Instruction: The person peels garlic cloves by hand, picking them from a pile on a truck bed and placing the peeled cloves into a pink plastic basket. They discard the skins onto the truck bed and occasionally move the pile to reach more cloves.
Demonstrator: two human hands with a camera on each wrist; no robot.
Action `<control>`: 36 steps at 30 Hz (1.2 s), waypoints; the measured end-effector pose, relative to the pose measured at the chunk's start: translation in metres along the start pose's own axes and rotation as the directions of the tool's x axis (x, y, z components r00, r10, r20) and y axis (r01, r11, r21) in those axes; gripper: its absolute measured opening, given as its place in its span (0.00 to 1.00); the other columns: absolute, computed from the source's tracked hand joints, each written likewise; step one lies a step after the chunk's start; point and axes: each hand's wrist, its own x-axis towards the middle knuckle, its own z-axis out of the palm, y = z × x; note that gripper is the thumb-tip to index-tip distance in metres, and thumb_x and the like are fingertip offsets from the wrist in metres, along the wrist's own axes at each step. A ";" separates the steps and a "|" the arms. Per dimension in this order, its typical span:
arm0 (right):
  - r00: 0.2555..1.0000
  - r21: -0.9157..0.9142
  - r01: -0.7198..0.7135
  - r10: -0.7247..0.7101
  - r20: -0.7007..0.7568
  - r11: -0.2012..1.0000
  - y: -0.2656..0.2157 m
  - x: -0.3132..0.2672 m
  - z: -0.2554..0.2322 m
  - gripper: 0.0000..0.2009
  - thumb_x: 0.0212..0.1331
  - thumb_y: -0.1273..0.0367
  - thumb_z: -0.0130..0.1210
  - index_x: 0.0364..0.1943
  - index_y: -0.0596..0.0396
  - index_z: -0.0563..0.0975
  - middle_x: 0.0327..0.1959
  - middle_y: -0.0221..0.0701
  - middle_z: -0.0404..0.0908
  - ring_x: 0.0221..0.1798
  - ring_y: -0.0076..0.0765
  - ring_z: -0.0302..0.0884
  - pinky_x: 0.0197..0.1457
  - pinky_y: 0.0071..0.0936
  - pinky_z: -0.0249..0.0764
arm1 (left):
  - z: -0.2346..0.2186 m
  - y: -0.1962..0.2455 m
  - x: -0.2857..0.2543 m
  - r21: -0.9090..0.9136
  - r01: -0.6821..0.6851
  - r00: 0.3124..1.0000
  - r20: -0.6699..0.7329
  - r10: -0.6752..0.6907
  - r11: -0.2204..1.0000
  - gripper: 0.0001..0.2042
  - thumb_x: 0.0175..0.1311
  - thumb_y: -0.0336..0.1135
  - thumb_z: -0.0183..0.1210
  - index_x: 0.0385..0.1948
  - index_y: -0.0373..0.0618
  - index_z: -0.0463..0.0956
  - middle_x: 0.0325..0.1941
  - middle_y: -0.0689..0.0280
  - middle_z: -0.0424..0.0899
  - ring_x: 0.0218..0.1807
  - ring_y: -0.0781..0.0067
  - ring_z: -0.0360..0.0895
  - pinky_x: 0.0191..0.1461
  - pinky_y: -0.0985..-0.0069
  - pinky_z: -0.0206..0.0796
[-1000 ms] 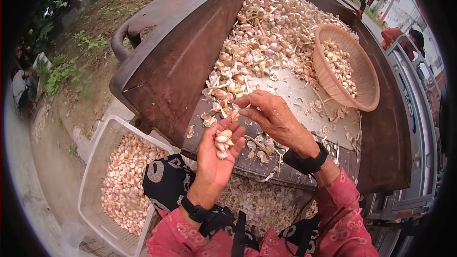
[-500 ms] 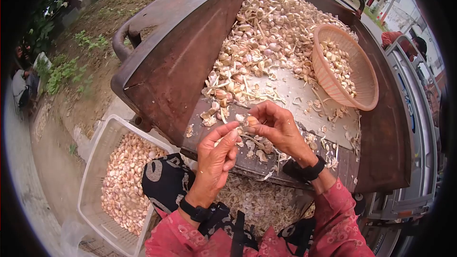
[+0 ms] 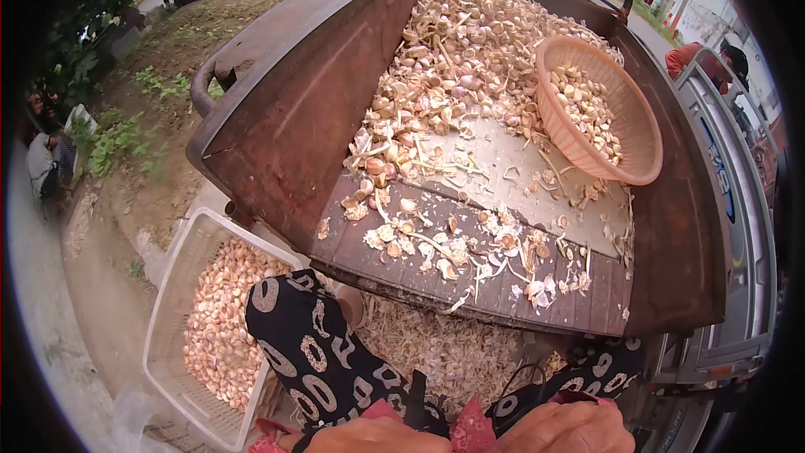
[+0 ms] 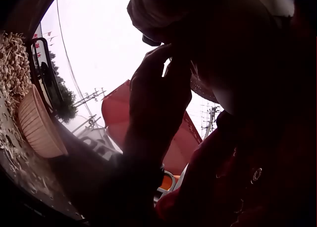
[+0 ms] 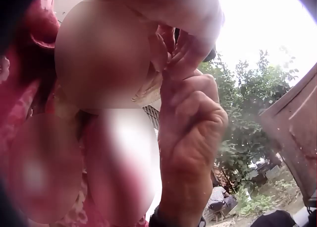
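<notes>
Rusty brown cart bed (image 3: 285, 117). Pinkish-orange basket (image 3: 641, 138). Pale tan garlic pile (image 3: 453, 59). White crate (image 3: 172, 285). Black trousers (image 3: 310, 352), white rings. Red sleeve (image 4: 208, 187).

Outdoor roadside garlic-sorting spot: truck bed (image 3: 277, 109) w/ garlic (image 3: 453, 59), weeds.

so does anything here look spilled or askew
Yes. The pink basket lies tipped on its side in the garlic pile, cloves inside, and skins litter the ground under the rusty bed.

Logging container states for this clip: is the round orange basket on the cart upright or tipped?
Tipped. The orange basket leans on its side, its opening facing the camera, garlic cloves inside.
</notes>
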 end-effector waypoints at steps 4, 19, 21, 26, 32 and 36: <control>0.992 0.023 -0.042 0.039 0.120 0.999 -0.020 0.007 0.001 0.06 0.54 0.77 0.63 0.35 0.67 0.83 0.38 0.49 0.84 0.33 0.46 0.84 0.34 0.33 0.82 | 0.052 -0.012 0.023 0.264 -0.635 0.471 -0.614 0.634 0.726 0.08 0.53 0.21 0.67 0.35 0.36 0.82 0.30 0.53 0.83 0.22 0.66 0.77 0.19 0.72 0.62; 0.948 -0.498 -0.313 0.295 -0.118 0.809 0.001 -0.005 -0.006 0.14 0.46 0.83 0.69 0.39 0.60 0.82 0.36 0.43 0.82 0.32 0.35 0.83 0.33 0.26 0.80 | 0.048 -0.050 0.002 0.374 -0.124 0.490 -0.783 0.384 0.919 0.18 0.60 0.40 0.71 0.40 0.34 0.77 0.33 0.56 0.79 0.22 0.76 0.73 0.24 0.80 0.65; 0.973 -0.636 -0.231 0.177 -0.148 0.736 0.037 -0.008 -0.002 0.16 0.43 0.85 0.64 0.40 0.58 0.83 0.34 0.34 0.85 0.32 0.32 0.83 0.34 0.24 0.79 | 0.047 -0.068 0.024 0.238 -0.201 0.202 -0.939 0.278 0.950 0.15 0.62 0.33 0.69 0.45 0.35 0.79 0.39 0.60 0.82 0.36 0.78 0.76 0.39 0.82 0.68; 0.963 -0.748 -0.242 0.249 -0.106 0.618 0.083 -0.013 0.007 0.16 0.45 0.84 0.62 0.41 0.60 0.80 0.32 0.38 0.80 0.31 0.40 0.81 0.31 0.30 0.77 | 0.032 -0.096 0.003 -0.100 -0.281 0.139 -0.988 -0.062 0.954 0.14 0.67 0.38 0.65 0.45 0.38 0.75 0.35 0.68 0.79 0.27 0.89 0.69 0.28 0.89 0.60; 0.920 -0.538 -0.242 0.367 0.136 0.807 0.131 0.018 0.024 0.15 0.56 0.78 0.58 0.49 0.59 0.77 0.37 0.39 0.75 0.38 0.48 0.79 0.40 0.37 0.76 | 0.015 -0.091 -0.056 -0.039 -0.337 -0.083 -0.994 -0.071 0.941 0.10 0.72 0.39 0.58 0.41 0.43 0.71 0.26 0.70 0.75 0.19 0.89 0.65 0.18 0.90 0.53; 0.867 -0.731 -0.221 0.473 0.155 0.645 0.183 0.049 -0.021 0.16 0.57 0.75 0.59 0.51 0.58 0.76 0.41 0.43 0.76 0.45 0.53 0.78 0.45 0.43 0.75 | 0.007 -0.081 -0.143 0.134 -0.052 -0.382 -0.918 0.105 0.990 0.11 0.73 0.40 0.56 0.44 0.43 0.72 0.31 0.67 0.77 0.24 0.84 0.70 0.22 0.87 0.58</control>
